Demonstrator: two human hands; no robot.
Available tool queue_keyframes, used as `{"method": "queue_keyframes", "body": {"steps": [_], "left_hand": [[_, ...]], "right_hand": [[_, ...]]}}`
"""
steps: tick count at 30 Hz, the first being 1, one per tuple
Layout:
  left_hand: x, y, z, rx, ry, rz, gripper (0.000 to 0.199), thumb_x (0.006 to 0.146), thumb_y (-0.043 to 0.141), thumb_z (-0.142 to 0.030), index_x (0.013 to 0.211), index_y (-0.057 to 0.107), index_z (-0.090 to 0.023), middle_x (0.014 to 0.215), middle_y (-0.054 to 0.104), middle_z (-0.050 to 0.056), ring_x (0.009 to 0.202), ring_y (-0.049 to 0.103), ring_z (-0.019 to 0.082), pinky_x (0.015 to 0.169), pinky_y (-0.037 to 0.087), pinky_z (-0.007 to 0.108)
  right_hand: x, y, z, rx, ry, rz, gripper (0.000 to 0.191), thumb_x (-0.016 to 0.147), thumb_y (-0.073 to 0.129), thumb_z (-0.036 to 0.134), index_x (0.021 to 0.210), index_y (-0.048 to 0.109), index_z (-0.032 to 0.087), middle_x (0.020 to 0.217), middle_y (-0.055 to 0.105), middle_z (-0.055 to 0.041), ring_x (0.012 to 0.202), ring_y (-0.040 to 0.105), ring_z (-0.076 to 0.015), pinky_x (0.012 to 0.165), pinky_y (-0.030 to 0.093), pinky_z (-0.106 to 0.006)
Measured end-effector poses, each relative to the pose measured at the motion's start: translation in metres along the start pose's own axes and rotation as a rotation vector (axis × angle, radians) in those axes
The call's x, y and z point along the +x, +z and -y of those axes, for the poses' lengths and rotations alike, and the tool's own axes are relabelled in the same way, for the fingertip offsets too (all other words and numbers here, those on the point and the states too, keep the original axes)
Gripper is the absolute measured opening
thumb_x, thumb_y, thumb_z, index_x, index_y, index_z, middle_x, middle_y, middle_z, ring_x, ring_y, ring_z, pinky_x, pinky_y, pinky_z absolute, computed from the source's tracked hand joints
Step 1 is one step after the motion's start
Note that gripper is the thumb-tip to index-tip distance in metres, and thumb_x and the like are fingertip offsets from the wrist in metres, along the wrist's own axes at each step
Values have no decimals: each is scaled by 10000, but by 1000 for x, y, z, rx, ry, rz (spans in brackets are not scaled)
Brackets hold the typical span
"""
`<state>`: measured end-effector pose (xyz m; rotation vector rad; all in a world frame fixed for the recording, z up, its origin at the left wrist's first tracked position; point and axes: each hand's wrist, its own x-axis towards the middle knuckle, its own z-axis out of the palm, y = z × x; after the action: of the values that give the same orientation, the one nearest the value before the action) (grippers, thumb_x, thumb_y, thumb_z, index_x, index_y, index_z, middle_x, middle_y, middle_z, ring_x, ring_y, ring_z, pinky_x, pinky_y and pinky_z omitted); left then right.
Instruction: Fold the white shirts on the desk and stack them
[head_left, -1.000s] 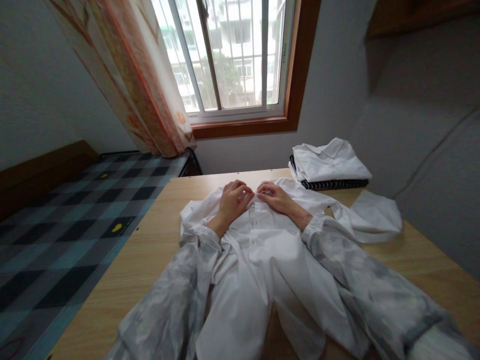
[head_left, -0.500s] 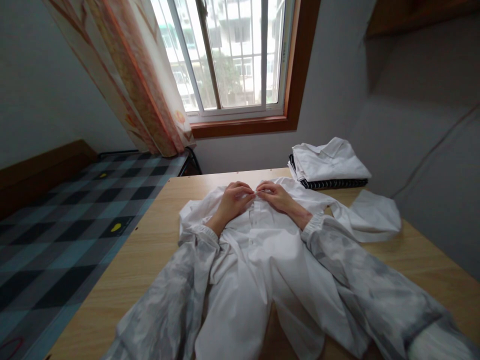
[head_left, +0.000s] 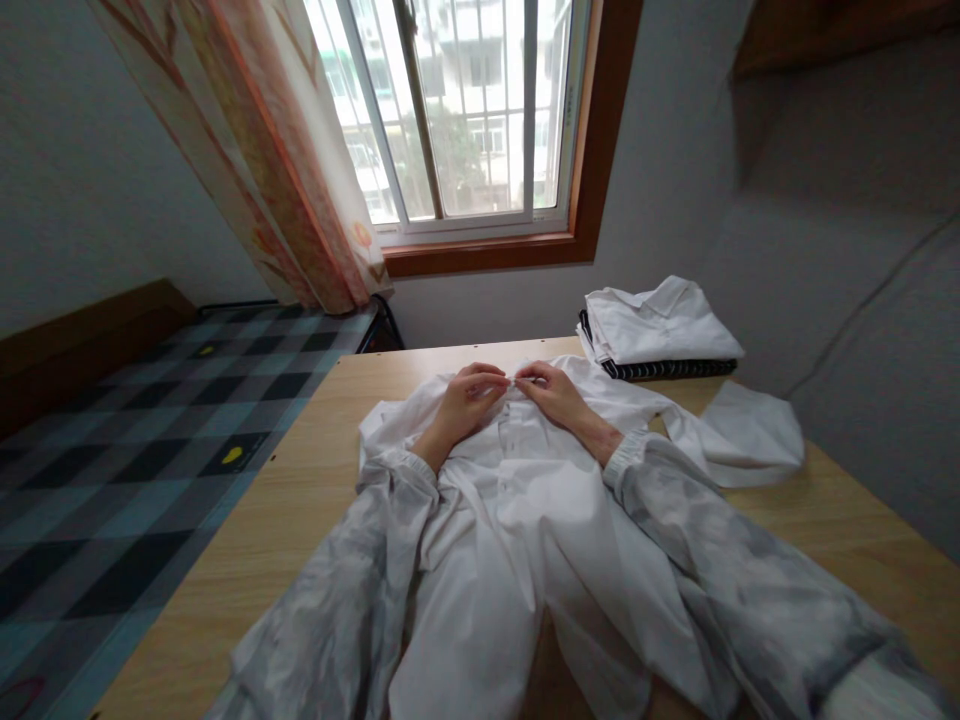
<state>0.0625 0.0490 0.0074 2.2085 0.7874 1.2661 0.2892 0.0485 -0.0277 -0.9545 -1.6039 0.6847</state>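
A white button-up shirt (head_left: 547, 500) lies spread on the wooden table, its front placket running down the middle and its hem toward me. My left hand (head_left: 471, 402) pinches the cloth near the top of the placket, fingers closed. Almost touching it, my right hand (head_left: 553, 394) pinches the other side of the same spot. The small detail between the fingertips, perhaps a button, is too small to make out. One shirt sleeve (head_left: 750, 435) stretches out to the right.
A stack of folded clothes (head_left: 660, 320), white on top and dark striped below, sits at the table's back right corner. The wooden table (head_left: 300, 480) borders a bed with a checked cover (head_left: 150, 450) on the left. A curtain (head_left: 300, 180) hangs beside the window (head_left: 465, 110).
My fingers have shifted very slightly at the top of the placket. The shirt and the folded stack lie as before.
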Motion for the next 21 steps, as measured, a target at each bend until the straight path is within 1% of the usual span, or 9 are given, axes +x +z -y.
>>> {"method": "queue_keyframes", "body": {"steps": [3,5,7,9,12,14,17,19,21], "left_hand": [[0,-3,-4,223,33,-33,150,935,789,-219,1075,834,-250,1260,743,95,1203,679,260,1124,536,465],[0,-6,-5,420,37,-55,182,901,766,-154,1026,840,-263,1215,735,81,1166,673,274,1136,506,490],[-2,-7,-4,553,24,-54,197,915,721,-139,994,848,-267,1112,728,75,1065,681,273,1064,516,471],[-3,-7,-3,589,-25,-49,202,941,688,-160,1005,847,-267,1041,724,68,933,684,249,921,535,411],[-5,-6,0,570,-138,-69,166,944,683,-201,993,830,-262,997,750,52,780,667,210,741,501,346],[-5,-8,2,568,-184,-71,138,944,694,-235,976,827,-252,973,769,54,759,671,209,711,490,336],[-4,-14,7,575,-177,-15,143,943,709,-287,987,839,-245,981,792,71,803,700,229,763,524,345],[-3,-20,12,573,-147,55,183,926,739,-326,1053,847,-250,1109,819,92,923,743,262,871,559,371],[-3,-25,16,573,-132,137,274,925,759,-388,1149,841,-253,1304,807,120,1132,752,311,1029,555,420]], "right_hand": [[-1,2,2,-99,-67,-95,117,919,726,296,1007,744,221,1049,739,-70,981,689,-245,943,560,-413],[-1,1,5,-145,-141,-141,184,892,672,186,1061,730,225,1133,718,-88,1072,683,-258,1008,559,-431],[-2,0,10,-178,-206,-159,292,870,631,117,1124,713,235,1235,695,-110,1210,657,-277,1087,541,-453],[-3,-1,17,-216,-248,-174,333,871,631,94,1159,698,248,1300,676,-121,1303,620,-295,1153,507,-480],[-6,-3,31,-265,-268,-181,262,900,654,108,1111,709,253,1254,676,-114,1224,642,-296,1116,521,-475],[-9,-5,40,-288,-245,-137,164,932,667,147,1048,724,248,1164,696,-95,1059,673,-266,994,555,-429],[-13,-5,49,-352,-151,44,40,979,734,286,978,756,253,996,745,-51,853,671,-221,807,534,-362],[-15,-3,50,-415,-105,157,154,968,807,408,947,782,257,927,772,-41,817,681,-220,751,503,-345],[-17,-1,50,-475,-91,193,255,929,868,504,929,801,257,920,795,-52,820,701,-234,744,491,-348]]}}
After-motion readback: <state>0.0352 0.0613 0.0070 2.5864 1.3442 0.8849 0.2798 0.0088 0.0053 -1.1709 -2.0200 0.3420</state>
